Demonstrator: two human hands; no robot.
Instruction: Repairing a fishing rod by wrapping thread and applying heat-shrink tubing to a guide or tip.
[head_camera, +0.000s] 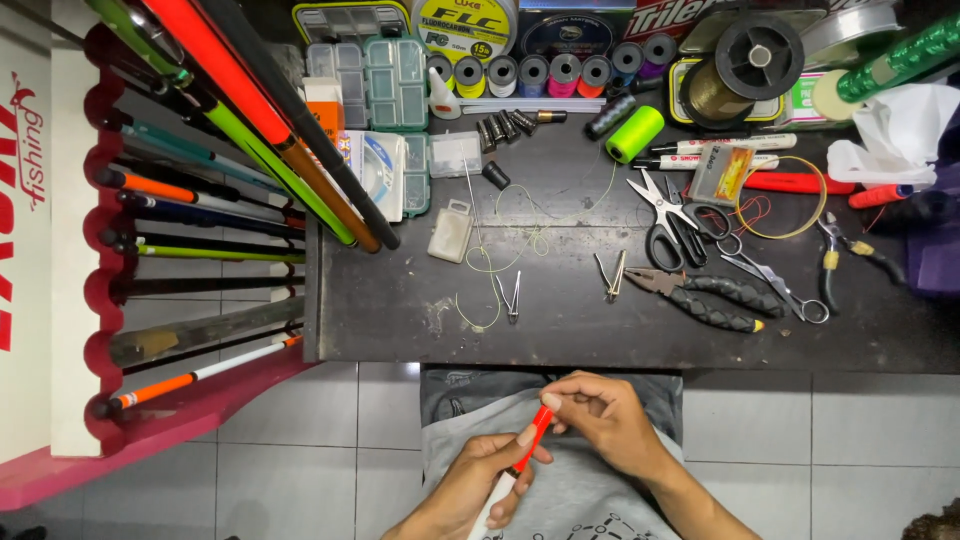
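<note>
cluttered dark workbench (400, 320) fills the upper frame. lower centre, left hand (480, 485) and right hand (605, 420) fingers pinch shut on a red-and-white float (525, 455), looks like tip fiddling; steady grip needed.

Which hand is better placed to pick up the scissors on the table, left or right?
Probably the right hand. The scissors lie on the right half of the dark table, and the left hand grips the lower end of the orange-and-white float.

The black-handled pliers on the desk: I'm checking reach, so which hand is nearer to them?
Right. The right hand is just below the pliers, pinching the orange rod. The left hand grips the rod lower down, further left.
</note>
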